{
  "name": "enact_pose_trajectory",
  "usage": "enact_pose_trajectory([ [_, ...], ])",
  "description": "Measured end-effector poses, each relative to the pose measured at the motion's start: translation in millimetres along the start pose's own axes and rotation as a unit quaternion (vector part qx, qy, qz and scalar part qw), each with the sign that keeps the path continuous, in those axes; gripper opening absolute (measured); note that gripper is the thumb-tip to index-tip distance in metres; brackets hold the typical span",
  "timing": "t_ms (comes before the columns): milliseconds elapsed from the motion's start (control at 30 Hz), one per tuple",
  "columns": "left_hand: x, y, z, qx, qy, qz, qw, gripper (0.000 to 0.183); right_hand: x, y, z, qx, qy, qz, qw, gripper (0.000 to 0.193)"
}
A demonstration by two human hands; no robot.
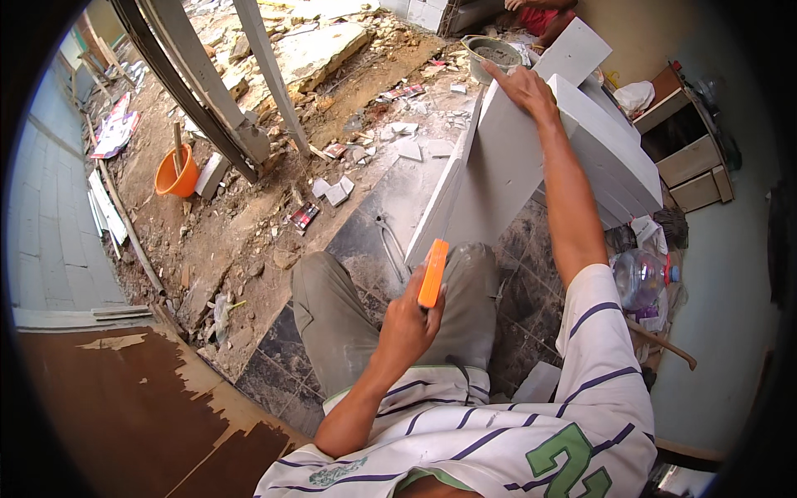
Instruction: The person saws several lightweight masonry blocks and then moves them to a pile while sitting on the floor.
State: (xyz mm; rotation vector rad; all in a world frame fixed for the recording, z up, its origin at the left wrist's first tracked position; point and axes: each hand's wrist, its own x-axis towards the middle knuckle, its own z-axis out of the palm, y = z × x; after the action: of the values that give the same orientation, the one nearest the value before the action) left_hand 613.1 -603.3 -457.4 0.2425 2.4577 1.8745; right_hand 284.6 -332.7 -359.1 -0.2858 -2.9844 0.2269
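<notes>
A pale grey lightweight block [502, 153] stands tilted in front of my knees, its near end close to my right leg. My right hand [525, 87] lies on the block's upper far corner, fingers stretched over the edge. In front of my lap, my left hand [407, 324] is closed around the orange handle of a hand saw [432, 274]. The saw's blade appears nearly edge-on, running away from me along the block; whether it is cutting in cannot be told. Pincers [388, 243] lie on the dusty tiles left of the block.
More pale blocks [602, 149] are stacked at the right, near a wooden drawer unit [697, 153] and a clear water bottle [639, 278]. A mortar bucket [491, 58] stands beyond, beside another person [552, 21]. Rubble and an orange bucket [177, 172] are at the left.
</notes>
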Motion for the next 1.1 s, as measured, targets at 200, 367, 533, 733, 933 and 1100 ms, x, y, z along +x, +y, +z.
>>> enact_pose_trajectory([
  [200, 85, 8, 20, -0.025, 0.036, 0.014, 0.999, 0.037, -7, -12, -6, 0.001, 0.002, -0.02, 1.0, 0.106],
  [367, 12, 1, 4, 0.022, 0.03, 0.026, 0.999, 0.039, 0, -1, -5, 0.03, -0.002, -0.036, 0.999, 0.106],
  [533, 25, 0, 11, -0.008, 0.03, 0.029, 0.999, 0.04, -13, -11, -8, 0.011, 0.033, -0.025, 0.999, 0.105],
  [733, 79, 11, 19, -0.001, 0.01, 0.014, 1.0, 0.04, -8, -10, -10, 0.017, -0.024, 0.022, 0.999, 0.103],
  [933, -9, -7, 3, -0.003, 0.044, 0.056, 0.997, 0.04, -9, -7, -12, 0.005, -0.014, 0.017, 1.0, 0.103],
  [1100, 95, 18, 11, 0.027, -0.025, 0.0, 0.999, 0.036, -18, -16, -15, 0.027, 0.0, 0.02, 0.999, 0.097],
])
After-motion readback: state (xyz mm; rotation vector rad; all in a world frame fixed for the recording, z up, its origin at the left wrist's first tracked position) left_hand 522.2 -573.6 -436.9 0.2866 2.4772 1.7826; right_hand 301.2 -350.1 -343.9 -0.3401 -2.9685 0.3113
